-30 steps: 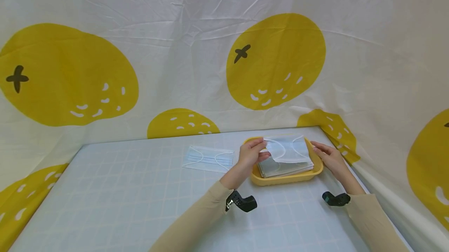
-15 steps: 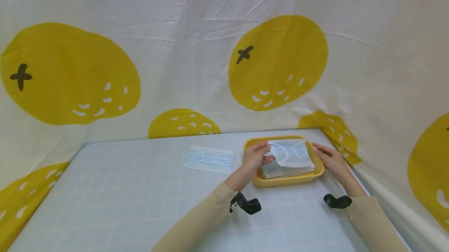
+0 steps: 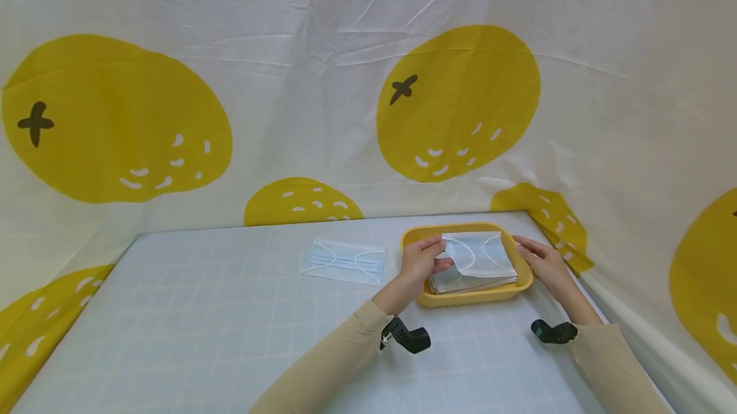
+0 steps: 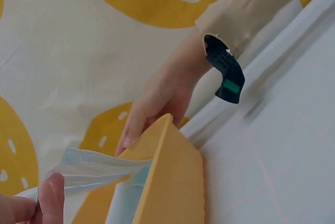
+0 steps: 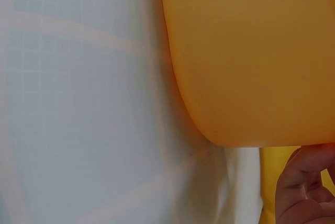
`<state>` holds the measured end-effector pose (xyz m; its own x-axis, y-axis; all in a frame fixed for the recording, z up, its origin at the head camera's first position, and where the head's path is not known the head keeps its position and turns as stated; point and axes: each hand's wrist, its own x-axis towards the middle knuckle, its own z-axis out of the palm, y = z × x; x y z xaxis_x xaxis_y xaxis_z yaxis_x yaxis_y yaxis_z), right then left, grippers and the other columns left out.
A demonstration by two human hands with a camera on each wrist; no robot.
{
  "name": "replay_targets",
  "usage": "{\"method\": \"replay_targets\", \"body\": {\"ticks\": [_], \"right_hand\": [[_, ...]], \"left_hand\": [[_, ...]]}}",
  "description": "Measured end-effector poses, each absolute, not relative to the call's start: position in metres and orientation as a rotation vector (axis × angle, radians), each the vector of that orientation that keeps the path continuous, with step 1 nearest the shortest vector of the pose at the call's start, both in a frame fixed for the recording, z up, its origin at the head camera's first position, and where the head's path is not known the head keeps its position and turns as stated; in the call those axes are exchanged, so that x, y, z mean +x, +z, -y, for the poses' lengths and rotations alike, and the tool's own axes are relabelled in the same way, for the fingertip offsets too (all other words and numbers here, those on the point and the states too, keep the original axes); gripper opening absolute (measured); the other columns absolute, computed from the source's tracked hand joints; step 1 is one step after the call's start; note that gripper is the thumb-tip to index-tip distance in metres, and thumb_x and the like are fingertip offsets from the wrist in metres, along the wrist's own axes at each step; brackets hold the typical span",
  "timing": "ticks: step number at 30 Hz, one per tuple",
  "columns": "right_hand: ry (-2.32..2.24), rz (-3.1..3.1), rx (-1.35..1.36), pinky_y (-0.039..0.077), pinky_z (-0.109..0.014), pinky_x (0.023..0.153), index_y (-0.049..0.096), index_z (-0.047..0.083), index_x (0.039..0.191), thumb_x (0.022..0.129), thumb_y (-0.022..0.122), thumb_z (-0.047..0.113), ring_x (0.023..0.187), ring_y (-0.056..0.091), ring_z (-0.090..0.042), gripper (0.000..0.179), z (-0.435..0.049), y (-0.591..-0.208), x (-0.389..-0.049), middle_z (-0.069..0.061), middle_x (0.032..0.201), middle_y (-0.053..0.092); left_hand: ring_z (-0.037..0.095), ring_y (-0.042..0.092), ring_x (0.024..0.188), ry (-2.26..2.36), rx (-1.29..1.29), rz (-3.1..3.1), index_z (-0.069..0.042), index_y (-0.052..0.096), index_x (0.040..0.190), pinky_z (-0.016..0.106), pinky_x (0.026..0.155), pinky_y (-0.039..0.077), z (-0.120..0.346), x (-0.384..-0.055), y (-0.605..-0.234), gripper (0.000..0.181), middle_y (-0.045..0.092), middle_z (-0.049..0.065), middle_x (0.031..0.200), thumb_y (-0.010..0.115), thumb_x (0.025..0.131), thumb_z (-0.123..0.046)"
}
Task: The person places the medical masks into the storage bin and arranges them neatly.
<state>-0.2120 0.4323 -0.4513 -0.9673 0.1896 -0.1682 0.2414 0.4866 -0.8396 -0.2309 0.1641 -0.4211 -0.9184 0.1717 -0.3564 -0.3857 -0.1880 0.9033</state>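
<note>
My left hand (image 3: 417, 263) pinches the left edge of a light blue face mask (image 3: 480, 254), its two white ear loops showing. This mask slopes over a stack of masks (image 3: 460, 283) in a yellow plastic basket (image 3: 455, 299). In the left wrist view, thumb and fingertips (image 4: 53, 195) hold its raised edge above the basket. At the basket's right end, my right hand (image 3: 547, 267) touches the outside near the rim with relaxed fingers. The right wrist view shows the fingers (image 5: 303, 182) against the yellow wall. Another face mask (image 3: 344, 262) lies flat on the table left of the basket.
A pale blue checked cloth covers the table (image 3: 201, 324). Behind and beside it hangs a white curtain (image 3: 322, 113) printed with yellow fruit. The basket stands near the table's back right corner, close to the curtain.
My left hand has moved slightly right and down with the face mask, which now lies lower over the stack. The right hand stays at the basket's end.
</note>
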Motion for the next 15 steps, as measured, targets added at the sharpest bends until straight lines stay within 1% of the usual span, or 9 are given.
{"method": "replay_targets", "body": {"ticks": [7,10,12,15], "right_hand": [[-1.508,-2.655,0.359,0.047,-0.004,0.075,0.034,0.004,0.148,0.1,0.04,0.047,0.134,0.038,-0.037,0.064,-0.4311,-0.4503,-0.2124,-0.024,0.152,0.031],[-1.509,-2.662,0.353,0.045,-0.002,0.074,0.034,0.005,0.148,0.1,0.04,0.047,0.131,0.04,-0.037,0.064,-0.4292,-0.4485,-0.2117,-0.025,0.152,0.032],[-1.505,-2.671,0.348,0.045,-0.002,0.074,0.034,0.005,0.148,0.1,0.04,0.046,0.129,0.042,-0.034,0.063,-0.4285,-0.4479,-0.2113,-0.025,0.152,0.032],[-1.499,-2.684,0.346,0.046,-0.003,0.075,0.035,0.005,0.148,0.1,0.041,0.045,0.123,0.046,-0.027,0.062,-0.4293,-0.4483,-0.211,-0.025,0.151,0.034]], "left_hand": [[0.008,0.066,0.057,2.163,-0.254,-1.723,-0.009,0.067,0.118,0.019,0.061,0.056,-0.1635,-0.2312,-0.4232,0.028,0.071,0.006,0.095,0.064,0.092,-0.019],[0.008,0.065,0.057,2.182,-0.235,-1.706,-0.007,0.067,0.117,0.019,0.06,0.056,-0.1631,-0.2309,-0.4237,0.027,0.072,0.008,0.091,0.064,0.092,-0.017],[0.008,0.066,0.057,2.18,-0.219,-1.714,-0.007,0.068,0.116,0.019,0.061,0.056,-0.1627,-0.231,-0.4247,0.027,0.073,0.009,0.088,0.065,0.092,-0.017],[0.008,0.067,0.058,2.168,-0.209,-1.737,-0.008,0.069,0.114,0.018,0.061,0.056,-0.162,-0.2316,-0.4264,0.026,0.073,0.009,0.084,0.066,0.09,-0.018]]}}
